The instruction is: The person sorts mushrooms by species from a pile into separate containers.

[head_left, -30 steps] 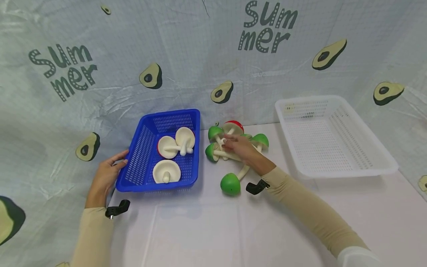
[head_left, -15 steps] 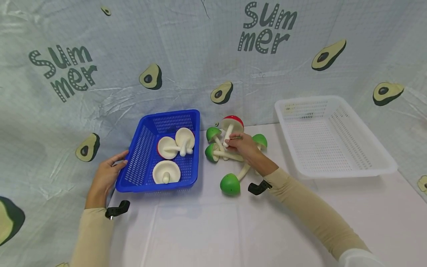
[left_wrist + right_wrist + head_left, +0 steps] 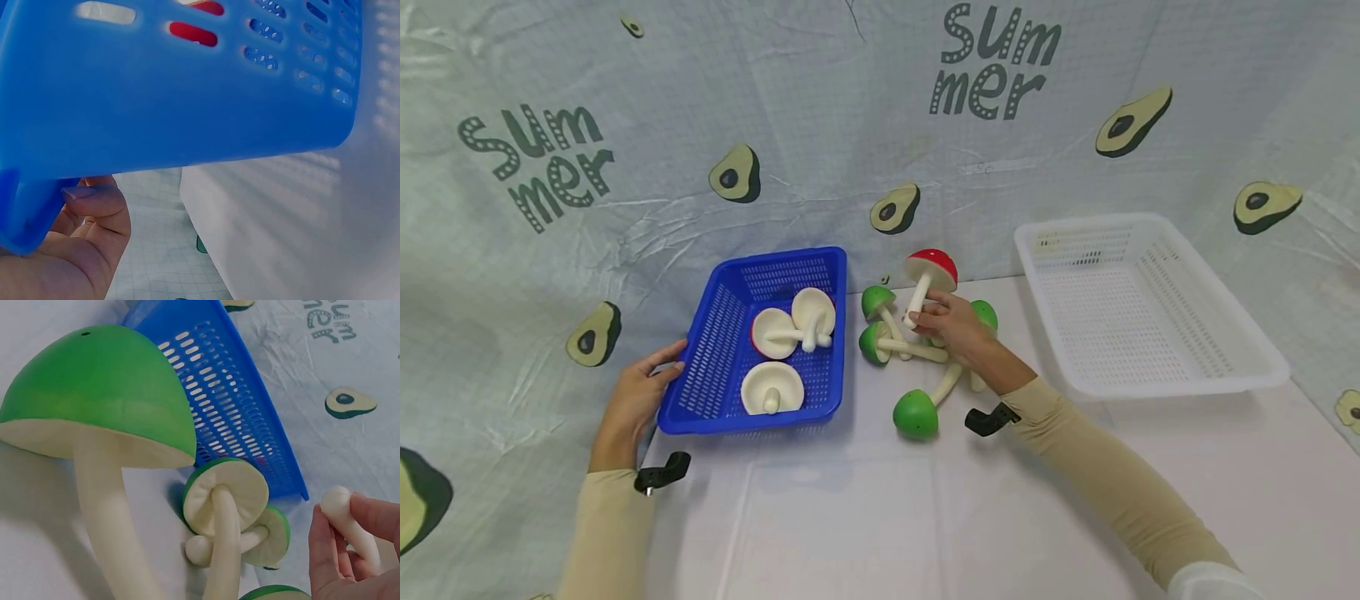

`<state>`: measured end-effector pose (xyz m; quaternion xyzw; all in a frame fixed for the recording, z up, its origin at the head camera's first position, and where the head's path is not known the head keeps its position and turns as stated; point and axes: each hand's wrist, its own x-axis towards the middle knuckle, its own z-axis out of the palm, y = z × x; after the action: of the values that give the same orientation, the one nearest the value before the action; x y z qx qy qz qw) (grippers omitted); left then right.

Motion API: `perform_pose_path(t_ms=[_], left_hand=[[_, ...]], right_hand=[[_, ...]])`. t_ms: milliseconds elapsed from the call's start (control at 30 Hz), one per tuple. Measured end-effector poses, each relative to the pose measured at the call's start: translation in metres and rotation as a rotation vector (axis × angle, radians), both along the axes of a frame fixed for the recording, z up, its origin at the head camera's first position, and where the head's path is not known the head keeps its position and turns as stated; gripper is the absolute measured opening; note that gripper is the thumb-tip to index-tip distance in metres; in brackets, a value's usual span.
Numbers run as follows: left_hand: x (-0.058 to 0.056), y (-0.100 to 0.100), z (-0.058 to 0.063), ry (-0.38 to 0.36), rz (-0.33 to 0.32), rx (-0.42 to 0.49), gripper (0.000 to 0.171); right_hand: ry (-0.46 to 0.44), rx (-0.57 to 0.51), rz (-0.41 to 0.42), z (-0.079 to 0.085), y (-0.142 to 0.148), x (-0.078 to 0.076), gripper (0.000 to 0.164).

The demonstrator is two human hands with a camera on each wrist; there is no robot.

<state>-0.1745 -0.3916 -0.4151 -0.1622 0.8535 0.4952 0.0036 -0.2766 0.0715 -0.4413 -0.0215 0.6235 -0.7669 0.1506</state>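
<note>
My right hand pinches the white stem of a red-capped toy mushroom, holding it cap up above the pile. In the right wrist view the thumb and fingers close round the stem's end. Several green-capped toy mushrooms lie on the table below and beside that hand. At the left, my left hand grips the rim of a blue plastic basket, its thumb bent against the rim in the left wrist view. Inside the basket lie red-capped mushrooms with pale undersides up.
A white plastic basket stands at the right of the table. Behind the table hangs a pale sheet printed with avocados and lettering. A green-capped mushroom looms close to the right wrist camera.
My right hand has taken the red-capped mushroom by its stem and raised it from the pile, moving slightly right. The left hand stays on the blue basket's rim.
</note>
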Motion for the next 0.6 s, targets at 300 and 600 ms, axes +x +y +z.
perform_pose_path(t_ms=[300, 600], left_hand=[[0.0, -0.001, 0.0, 0.009, -0.007, 0.003, 0.051], [0.0, -0.003, -0.001, 0.003, -0.006, -0.005, 0.051]], right_hand=[[0.029, 0.057, 0.034, 0.008, 0.01, 0.004, 0.056], [0.087, 0.143, 0.034, 0.017, 0.017, 0.009, 0.052]])
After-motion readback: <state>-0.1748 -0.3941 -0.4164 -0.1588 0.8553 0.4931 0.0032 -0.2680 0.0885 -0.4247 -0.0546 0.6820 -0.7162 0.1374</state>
